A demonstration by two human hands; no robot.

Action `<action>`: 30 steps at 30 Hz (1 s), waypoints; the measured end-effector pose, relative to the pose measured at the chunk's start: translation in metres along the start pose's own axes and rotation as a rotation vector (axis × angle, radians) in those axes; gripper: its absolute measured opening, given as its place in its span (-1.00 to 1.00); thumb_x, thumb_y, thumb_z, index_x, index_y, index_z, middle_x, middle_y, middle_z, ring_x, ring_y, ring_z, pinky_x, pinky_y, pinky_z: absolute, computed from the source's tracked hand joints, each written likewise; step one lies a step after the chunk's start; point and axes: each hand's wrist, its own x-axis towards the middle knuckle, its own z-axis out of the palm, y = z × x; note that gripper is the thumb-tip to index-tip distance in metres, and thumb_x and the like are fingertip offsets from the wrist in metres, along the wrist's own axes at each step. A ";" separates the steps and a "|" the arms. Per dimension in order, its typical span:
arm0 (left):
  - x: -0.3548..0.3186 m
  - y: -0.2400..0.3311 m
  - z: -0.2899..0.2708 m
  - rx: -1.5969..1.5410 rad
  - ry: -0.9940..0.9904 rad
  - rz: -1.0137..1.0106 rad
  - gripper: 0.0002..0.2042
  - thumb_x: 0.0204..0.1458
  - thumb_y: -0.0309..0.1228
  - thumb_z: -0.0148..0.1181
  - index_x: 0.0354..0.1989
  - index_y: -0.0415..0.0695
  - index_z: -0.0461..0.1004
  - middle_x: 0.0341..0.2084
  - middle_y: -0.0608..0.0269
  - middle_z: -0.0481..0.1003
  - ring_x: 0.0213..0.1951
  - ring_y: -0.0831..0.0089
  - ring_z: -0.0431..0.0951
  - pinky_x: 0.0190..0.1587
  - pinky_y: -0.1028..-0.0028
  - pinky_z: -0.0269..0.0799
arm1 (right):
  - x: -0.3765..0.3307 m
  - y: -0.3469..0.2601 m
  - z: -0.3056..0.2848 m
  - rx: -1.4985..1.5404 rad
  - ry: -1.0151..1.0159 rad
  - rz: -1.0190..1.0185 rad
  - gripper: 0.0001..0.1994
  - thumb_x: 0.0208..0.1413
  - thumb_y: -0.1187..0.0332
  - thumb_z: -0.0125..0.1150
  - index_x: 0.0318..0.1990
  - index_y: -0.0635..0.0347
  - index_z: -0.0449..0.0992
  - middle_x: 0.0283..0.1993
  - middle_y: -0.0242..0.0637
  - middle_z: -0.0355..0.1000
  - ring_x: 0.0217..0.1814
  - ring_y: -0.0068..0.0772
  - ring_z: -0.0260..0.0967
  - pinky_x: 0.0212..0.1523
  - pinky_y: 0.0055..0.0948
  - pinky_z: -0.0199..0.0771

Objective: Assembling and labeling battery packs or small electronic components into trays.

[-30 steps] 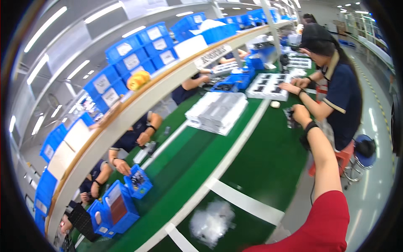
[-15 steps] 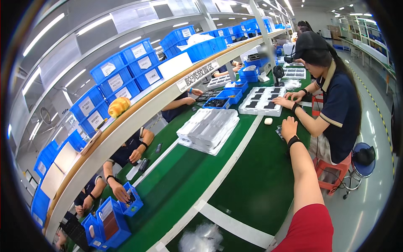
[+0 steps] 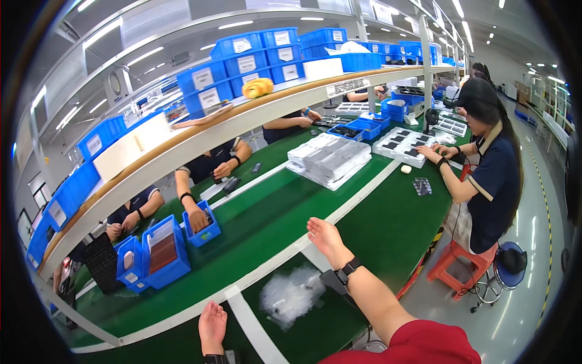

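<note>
crumpled clear plastic (image 3: 292, 296) lies in a loose whitish heap on the green tabletop (image 3: 388, 236), between the person's two hands, its outline somewhat blurred. the left hand (image 3: 213, 327) is up at the near edge of the view, palm showing, to the left of the heap; its fingers (image 3: 211, 308) are released, softly bent, with nothing held in them. the right hand (image 3: 328, 240) is farther out, past the heap and near a long white strip (image 3: 273, 268); its fingers are released too, slightly curved and bare. neither hand appears to touch the plastic. a black band (image 3: 348, 267) circles the right wrist. a shorter white strip (image 3: 253, 330) runs between the left hand and the heap. farther along, a stack of white trays (image 3: 329, 161) sits by the long strip, and some flat dark cards (image 3: 422, 186) lie near a seated co-worker (image 3: 494, 167) in a navy shirt, whose hands are at a white tray (image 3: 400, 145) of dark pieces. over on the left, another person's hand (image 3: 197, 218) dips into a small blue bin (image 3: 209, 234).
</note>
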 end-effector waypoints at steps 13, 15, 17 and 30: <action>-0.006 0.002 -0.008 -0.068 0.062 -0.028 -0.90 0.04 -0.44 0.02 -0.35 -0.19 0.42 -0.51 0.26 0.48 -0.42 0.40 0.48 -0.34 0.46 0.40 | -0.006 0.004 -0.030 -0.179 -0.130 0.058 -0.86 0.12 0.41 -0.04 -0.30 0.30 0.39 -0.34 -0.24 0.39 -0.27 -0.37 0.34 -0.18 -0.42 0.39; -0.006 0.002 -0.008 -0.061 0.074 -0.027 -0.90 0.04 -0.44 0.02 -0.36 -0.18 0.43 -0.51 0.27 0.48 -0.43 0.42 0.48 -0.35 0.47 0.40 | -0.010 0.004 -0.025 -0.250 -0.140 0.027 -0.86 0.12 0.41 -0.02 -0.29 0.31 0.39 -0.34 -0.24 0.39 -0.26 -0.37 0.35 -0.18 -0.42 0.39; -0.005 0.002 -0.010 -0.033 0.065 -0.011 -0.90 0.04 -0.43 0.02 -0.37 -0.17 0.43 -0.51 0.28 0.48 -0.43 0.43 0.47 -0.34 0.47 0.40 | -0.009 0.004 -0.025 -0.255 -0.122 0.039 -0.86 0.12 0.41 -0.02 -0.30 0.31 0.39 -0.33 -0.24 0.39 -0.25 -0.37 0.35 -0.17 -0.43 0.39; -0.007 -0.002 -0.008 -0.013 0.076 -0.006 -0.89 0.07 -0.42 0.00 -0.36 -0.18 0.40 -0.52 0.29 0.45 -0.42 0.44 0.45 -0.33 0.48 0.39 | -0.016 0.000 -0.021 -0.237 -0.126 0.042 -0.88 0.11 0.42 -0.02 -0.31 0.30 0.39 -0.34 -0.24 0.38 -0.26 -0.38 0.34 -0.18 -0.43 0.38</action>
